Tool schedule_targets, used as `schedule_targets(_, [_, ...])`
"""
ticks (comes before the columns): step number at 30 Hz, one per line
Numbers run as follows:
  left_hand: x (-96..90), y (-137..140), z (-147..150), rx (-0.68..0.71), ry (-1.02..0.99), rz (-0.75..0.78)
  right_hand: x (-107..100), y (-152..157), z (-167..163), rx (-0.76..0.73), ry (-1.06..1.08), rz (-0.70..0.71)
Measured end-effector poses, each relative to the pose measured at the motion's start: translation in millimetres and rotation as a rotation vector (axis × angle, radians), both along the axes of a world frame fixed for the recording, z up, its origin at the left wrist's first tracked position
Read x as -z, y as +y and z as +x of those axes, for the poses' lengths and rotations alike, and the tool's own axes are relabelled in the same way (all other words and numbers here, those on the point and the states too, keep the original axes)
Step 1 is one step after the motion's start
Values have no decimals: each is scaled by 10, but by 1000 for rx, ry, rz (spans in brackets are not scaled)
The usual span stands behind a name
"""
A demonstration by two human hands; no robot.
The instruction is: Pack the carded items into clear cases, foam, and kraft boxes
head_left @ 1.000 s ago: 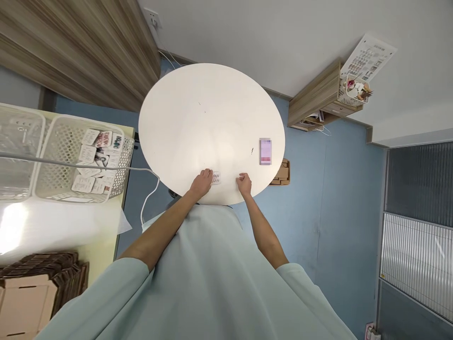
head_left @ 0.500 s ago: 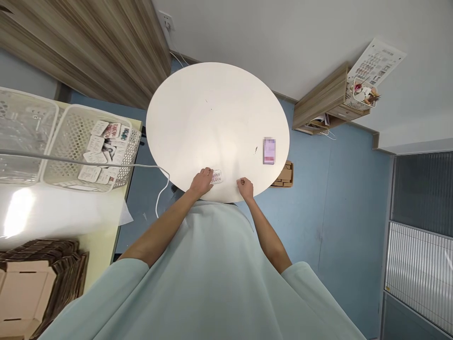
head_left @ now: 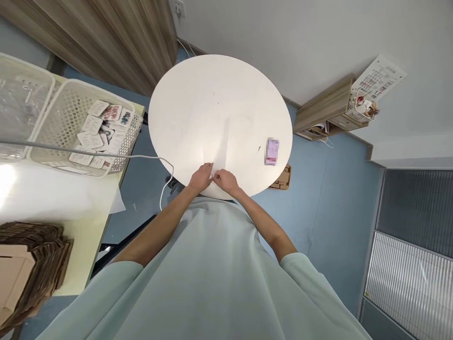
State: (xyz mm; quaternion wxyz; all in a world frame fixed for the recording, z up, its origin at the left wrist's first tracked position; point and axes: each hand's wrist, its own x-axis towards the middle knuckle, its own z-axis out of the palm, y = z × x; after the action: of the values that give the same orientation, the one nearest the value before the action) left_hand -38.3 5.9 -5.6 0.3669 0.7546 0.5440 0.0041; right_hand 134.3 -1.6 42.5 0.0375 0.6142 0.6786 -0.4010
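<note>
Both of my hands meet at the near edge of the round white table [head_left: 219,94]. My left hand [head_left: 201,178] is closed on a small clear packet [head_left: 212,175], seen only as a thin sliver between the hands. My right hand [head_left: 226,180] pinches at the packet's right side, its thumb and forefinger curled together. Most of the packet is hidden by my fingers. Farther right on the table lies a purple and pink rectangular item [head_left: 272,151], its surface blurred out.
At left, a side table carries a white basket [head_left: 53,127] of printed cards, a second basket of clear plastic [head_left: 14,108] and stacked flat cardboard boxes [head_left: 31,269]. A white cable [head_left: 148,157] runs to the round table's left edge. A box of cardboard [head_left: 283,179] sits below right.
My right hand has moved left from the bare tabletop to meet the packet. The packet, earlier lying flat with small pink pieces showing, is now mostly covered. The view has shifted slightly.
</note>
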Motion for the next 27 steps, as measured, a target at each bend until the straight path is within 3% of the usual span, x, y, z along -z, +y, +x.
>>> schedule_targets(6, [-18,-213,-11,-469,-67,-132,106,-4,-175,-149,-88,-66])
schedule_targets(12, [-54,-179,67,-705,-116,-223,180,-20,-252,-228,-152,-67])
schedule_targets(16, [-54,-111,100,-763,-87,-242,198,-10,-282,-224,-175,-71])
schedule_targets(21, [-10,-90,102,-722,-34,-336,150,0,-231,-176,-114,-97])
schedule_targets(27, [20,-68,111,-704,40,-365,93,71,98,157,-111,-34])
